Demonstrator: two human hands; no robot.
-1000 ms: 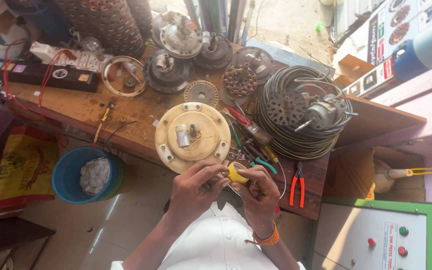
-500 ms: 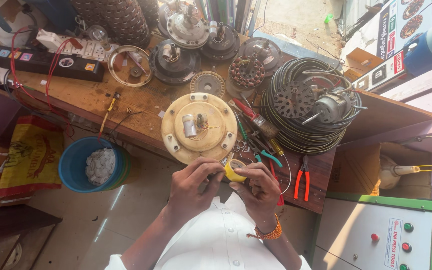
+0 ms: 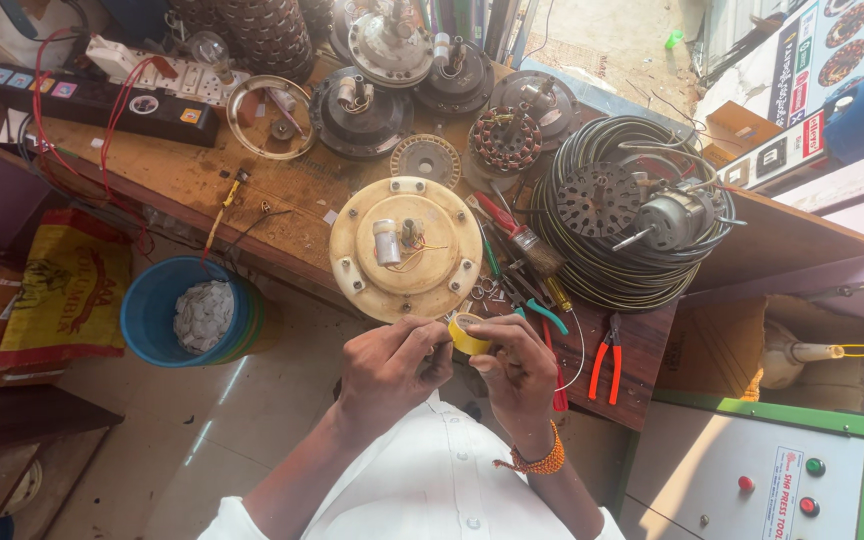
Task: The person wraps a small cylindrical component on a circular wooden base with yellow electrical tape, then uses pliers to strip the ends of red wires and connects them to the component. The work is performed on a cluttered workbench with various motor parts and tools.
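Note:
My right hand (image 3: 515, 368) holds a small roll of yellow tape (image 3: 468, 334) close to my chest. My left hand (image 3: 389, 367) pinches at the edge of that same roll, fingertips meeting those of the right hand. Just beyond the hands, a round cream-coloured fan motor cover (image 3: 406, 248) lies on the wooden workbench (image 3: 192, 180), with a small cylindrical capacitor (image 3: 386, 242) and thin wires at its centre.
A coil of black cable (image 3: 632, 215) with a motor on it lies at the right. Red-handled pliers (image 3: 607, 360) and screwdrivers (image 3: 514, 262) lie near the bench edge. Several motor parts (image 3: 362, 100) fill the back. A blue bucket (image 3: 187, 312) stands below left, a green control box (image 3: 772, 480) at lower right.
The view has shifted slightly, so the bench now sits lower in frame. My hands stay together on the yellow tape roll, with small finger movements only.

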